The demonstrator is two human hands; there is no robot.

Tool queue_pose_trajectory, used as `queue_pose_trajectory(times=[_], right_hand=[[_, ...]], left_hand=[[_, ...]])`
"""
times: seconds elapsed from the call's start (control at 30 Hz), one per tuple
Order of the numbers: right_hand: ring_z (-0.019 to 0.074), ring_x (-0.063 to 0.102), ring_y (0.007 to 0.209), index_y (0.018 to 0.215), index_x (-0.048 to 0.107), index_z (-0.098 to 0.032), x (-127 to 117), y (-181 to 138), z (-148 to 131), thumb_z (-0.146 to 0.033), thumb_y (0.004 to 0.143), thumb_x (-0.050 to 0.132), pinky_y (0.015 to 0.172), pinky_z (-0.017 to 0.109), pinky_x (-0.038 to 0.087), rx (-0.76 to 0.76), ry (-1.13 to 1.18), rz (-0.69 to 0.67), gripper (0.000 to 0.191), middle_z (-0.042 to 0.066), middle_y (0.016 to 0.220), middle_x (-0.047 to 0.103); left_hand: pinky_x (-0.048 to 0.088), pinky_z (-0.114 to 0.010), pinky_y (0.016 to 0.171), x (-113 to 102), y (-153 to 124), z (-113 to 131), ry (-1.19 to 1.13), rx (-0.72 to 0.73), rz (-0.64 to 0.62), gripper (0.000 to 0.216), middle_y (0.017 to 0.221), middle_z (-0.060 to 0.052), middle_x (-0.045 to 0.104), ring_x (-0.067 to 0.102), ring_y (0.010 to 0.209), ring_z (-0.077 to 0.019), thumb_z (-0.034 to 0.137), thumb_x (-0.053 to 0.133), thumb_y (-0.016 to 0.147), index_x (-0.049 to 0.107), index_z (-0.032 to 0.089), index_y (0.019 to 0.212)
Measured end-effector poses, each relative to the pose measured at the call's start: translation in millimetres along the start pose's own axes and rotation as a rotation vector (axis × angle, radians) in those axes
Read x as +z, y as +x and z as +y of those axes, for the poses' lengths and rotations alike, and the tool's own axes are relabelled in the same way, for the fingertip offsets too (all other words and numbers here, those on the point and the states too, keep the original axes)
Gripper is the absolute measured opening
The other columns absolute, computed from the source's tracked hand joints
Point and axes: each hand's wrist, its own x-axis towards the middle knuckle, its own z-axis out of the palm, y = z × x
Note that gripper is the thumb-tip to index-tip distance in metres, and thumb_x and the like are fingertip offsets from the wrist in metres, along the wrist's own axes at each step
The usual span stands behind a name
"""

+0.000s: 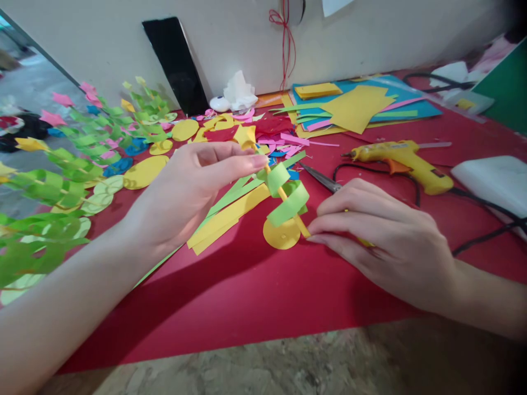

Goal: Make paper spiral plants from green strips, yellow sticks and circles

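Note:
A yellow paper stick (303,226) wound with a curling green paper strip (290,208) slants between my two hands. My left hand (209,175) pinches its upper end, close to a yellow paper star (246,136). At the lower end, my right hand (382,236) grips the stick between thumb and fingers; part of a yellow thing shows under that hand, too hidden to name. Behind the stick's lower part lies a yellow paper disc (281,234) on the red table. Metal scissor blades (321,178) point out beyond my right hand, their handles hidden.
Yellow paper strips (230,219) lie beside my left wrist. A yellow glue gun (403,162) with a black cable rests at right. Finished paper flowers (69,181) stand along the left edge. Coloured sheets (366,104) lie at the back, and a black phone-like slab (177,66) leans on the wall.

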Motion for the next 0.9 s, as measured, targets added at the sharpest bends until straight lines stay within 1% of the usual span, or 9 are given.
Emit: queue_pose_trajectory(times=[0.07, 0.17, 0.33, 0.43, 0.5, 0.63, 0.77, 0.83, 0.9], right_hand=[[0.0117, 0.052, 0.072, 0.077, 0.062, -0.017, 0, -1, 2, -0.014, 0.078, 0.055, 0.069, 0.026, 0.044, 0.007, 0.008, -0.005, 0.008, 0.001, 0.078, 0.060], [0.0116, 0.051, 0.075, 0.079, 0.062, -0.015, 2, -2, 4, -0.011, 0.077, 0.055, 0.071, 0.025, 0.044, -0.003, 0.027, -0.013, 0.008, 0.002, 0.080, 0.059], [0.0112, 0.051, 0.077, 0.082, 0.061, -0.014, 4, -2, 7, -0.010, 0.079, 0.053, 0.072, 0.025, 0.043, -0.025, 0.062, -0.045, 0.010, 0.003, 0.082, 0.059], [0.0112, 0.051, 0.077, 0.083, 0.061, -0.015, 5, -4, 9, -0.010, 0.080, 0.051, 0.072, 0.025, 0.043, -0.019, 0.077, -0.047, 0.011, 0.003, 0.082, 0.059], [0.0117, 0.051, 0.077, 0.083, 0.061, -0.014, 6, -5, 12, -0.011, 0.081, 0.051, 0.071, 0.026, 0.042, -0.018, 0.046, -0.034, 0.011, 0.003, 0.082, 0.059], [0.0134, 0.050, 0.076, 0.085, 0.063, -0.012, 10, -12, 18, -0.012, 0.082, 0.049, 0.071, 0.029, 0.042, -0.022, -0.043, -0.059, 0.014, 0.005, 0.082, 0.059], [0.0159, 0.049, 0.078, 0.084, 0.064, -0.011, 16, -18, 21, -0.012, 0.082, 0.046, 0.069, 0.030, 0.040, -0.069, -0.083, -0.125, 0.017, 0.007, 0.082, 0.059], [0.0170, 0.048, 0.079, 0.083, 0.064, -0.010, 18, -19, 21, -0.012, 0.082, 0.046, 0.066, 0.030, 0.039, -0.123, -0.111, -0.169, 0.018, 0.007, 0.082, 0.060], [0.0171, 0.047, 0.079, 0.080, 0.063, -0.012, 20, -19, 21, -0.014, 0.083, 0.045, 0.065, 0.030, 0.036, -0.162, -0.147, -0.214, 0.019, 0.005, 0.082, 0.060]], left_hand=[[0.038, -0.017, 0.057, 0, 0, 0, 0.004, 0.006, -0.013, 0.019, 0.057, 0.006, 0.043, 0.044, 0.057, -0.0021, 0.021, 0.063, 0.069, 0.051, 0.014, 0.056], [0.037, -0.017, 0.057, 2, 0, 0, -0.005, -0.010, -0.039, 0.018, 0.057, 0.006, 0.044, 0.044, 0.058, -0.0023, 0.020, 0.062, 0.070, 0.052, 0.014, 0.057], [0.037, -0.017, 0.055, 3, 0, 0, -0.007, -0.044, -0.026, 0.013, 0.061, 0.005, 0.047, 0.045, 0.059, -0.0030, 0.019, 0.063, 0.068, 0.054, 0.013, 0.059], [0.037, -0.018, 0.055, 3, -1, 0, 0.022, -0.056, -0.019, 0.018, 0.057, 0.006, 0.043, 0.041, 0.054, -0.0026, 0.020, 0.065, 0.068, 0.052, 0.014, 0.056], [0.037, -0.018, 0.055, 2, -3, 0, 0.055, -0.032, -0.004, 0.021, 0.055, 0.006, 0.041, 0.041, 0.055, -0.0033, 0.022, 0.065, 0.068, 0.051, 0.014, 0.054], [0.036, -0.020, 0.055, 0, -8, -1, 0.218, 0.099, 0.038, 0.013, 0.061, 0.004, 0.046, 0.043, 0.061, -0.0061, 0.023, 0.064, 0.070, 0.057, 0.017, 0.061], [0.035, -0.023, 0.054, 0, -13, -2, 0.387, 0.313, 0.056, 0.005, 0.075, 0.002, 0.051, 0.047, 0.069, -0.0095, 0.018, 0.065, 0.068, 0.061, 0.019, 0.064], [0.037, -0.024, 0.058, 0, -16, -4, 0.419, 0.407, 0.060, 0.009, 0.077, 0.001, 0.051, 0.048, 0.075, -0.0112, 0.011, 0.065, 0.066, 0.061, 0.019, 0.065], [0.039, -0.026, 0.064, 1, -20, -7, 0.445, 0.449, 0.059, 0.015, 0.078, 0.000, 0.051, 0.049, 0.078, -0.0116, 0.005, 0.063, 0.065, 0.061, 0.020, 0.068]])
